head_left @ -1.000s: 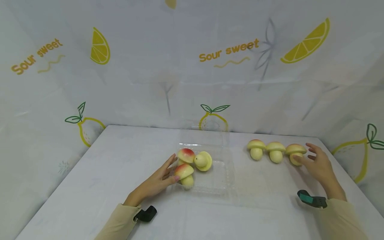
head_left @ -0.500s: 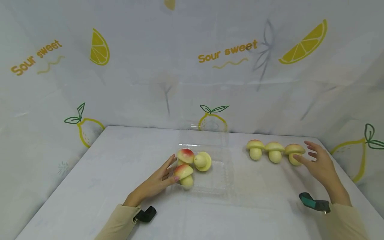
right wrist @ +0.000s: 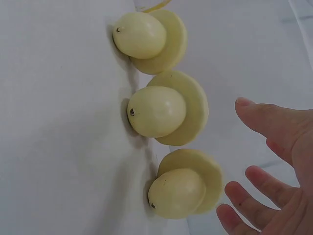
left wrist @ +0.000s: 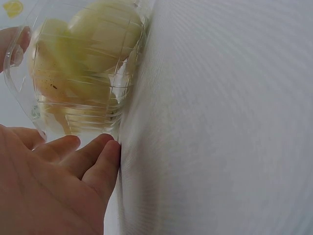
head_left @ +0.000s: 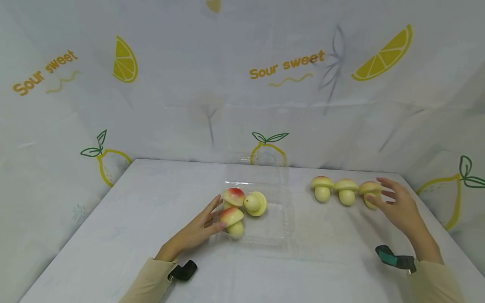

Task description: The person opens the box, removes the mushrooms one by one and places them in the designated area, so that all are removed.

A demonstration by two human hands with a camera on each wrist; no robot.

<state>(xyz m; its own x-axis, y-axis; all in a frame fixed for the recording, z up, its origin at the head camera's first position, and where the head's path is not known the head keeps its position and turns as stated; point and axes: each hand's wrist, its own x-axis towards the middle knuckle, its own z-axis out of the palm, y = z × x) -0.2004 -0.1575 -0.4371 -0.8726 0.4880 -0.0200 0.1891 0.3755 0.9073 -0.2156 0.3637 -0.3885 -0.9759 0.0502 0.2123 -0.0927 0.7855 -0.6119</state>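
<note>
On the table (head_left: 329, 277): left hand (head_left: 196, 231), outstretched, is touching clear container (head_left: 267, 221) (three mushroom shapes (head_left: 258, 205) are lying inside); right hand (head_left: 401, 210), spread, is hovering beside mushroom row (head_left: 346, 197).

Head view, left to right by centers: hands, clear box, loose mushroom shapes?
Left hand, clear box, row's first mushroom shape, second mushroom shape, third mushroom shape, right hand.

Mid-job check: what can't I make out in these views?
Head view: most of the rear boxed mushroom, behind the front boxed mushroom.
Head view: part of the rightmost mushroom, behind the right hand.
Left wrist view: part of the clear container, cut off by the top edge.
</note>
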